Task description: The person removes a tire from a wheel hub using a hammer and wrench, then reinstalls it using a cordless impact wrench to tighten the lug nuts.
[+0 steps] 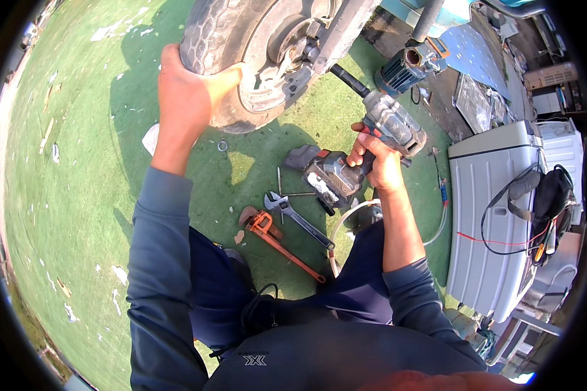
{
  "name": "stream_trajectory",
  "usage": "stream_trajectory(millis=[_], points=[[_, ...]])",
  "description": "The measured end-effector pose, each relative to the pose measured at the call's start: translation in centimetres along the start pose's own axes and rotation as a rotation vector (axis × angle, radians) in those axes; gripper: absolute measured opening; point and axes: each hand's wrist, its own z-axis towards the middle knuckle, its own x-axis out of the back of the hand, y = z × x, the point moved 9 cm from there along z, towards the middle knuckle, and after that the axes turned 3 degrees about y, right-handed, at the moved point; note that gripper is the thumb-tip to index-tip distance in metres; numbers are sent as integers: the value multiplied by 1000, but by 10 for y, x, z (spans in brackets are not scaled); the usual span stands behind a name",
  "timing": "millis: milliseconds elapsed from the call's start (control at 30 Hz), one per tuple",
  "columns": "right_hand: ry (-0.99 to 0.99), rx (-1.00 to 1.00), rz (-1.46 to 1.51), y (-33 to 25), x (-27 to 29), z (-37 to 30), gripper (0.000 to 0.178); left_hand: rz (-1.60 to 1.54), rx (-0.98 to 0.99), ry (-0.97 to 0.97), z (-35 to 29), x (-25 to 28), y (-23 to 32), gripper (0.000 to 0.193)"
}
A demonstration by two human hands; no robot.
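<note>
- Clamped on the tyre [205, 39], the left hand [186, 88] steadies the wheel at far centre.
- Right hand [378, 163] grips the cordless impact wrench [372, 140], its socket at the hub [293, 49].
- Likely step: driving a hub fastener; next needs the socket held square.
</note>
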Motion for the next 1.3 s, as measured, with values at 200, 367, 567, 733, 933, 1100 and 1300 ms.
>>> stream_trajectory(millis=[200, 367, 567, 733, 933, 1100, 1300], points=[[-33, -8, 48, 5, 1, 6, 14, -81, 29, -32, 1, -2, 1, 64], [-11, -8, 20, 5, -2, 3, 15, -127, 41, -31, 0, -3, -3, 63], [6, -32, 36, 6, -1, 1, 16, -44, 32, -21, -2, 0, 2, 64], [3, -44, 62, 6, -4, 0, 16, -43, 22, -29, -1, -1, 2, 66], [0, -41, 112, 9, 1, 3, 22, 22, 14, -3, -2, -1, -9, 74], [-30, -16, 89, 6, -1, 2, 53, 86, 26, 41, -3, -2, -19, 86], [-34, -38, 155, 8, -1, 3, 56, 186, 5, 68, -10, 2, -1, 92]])
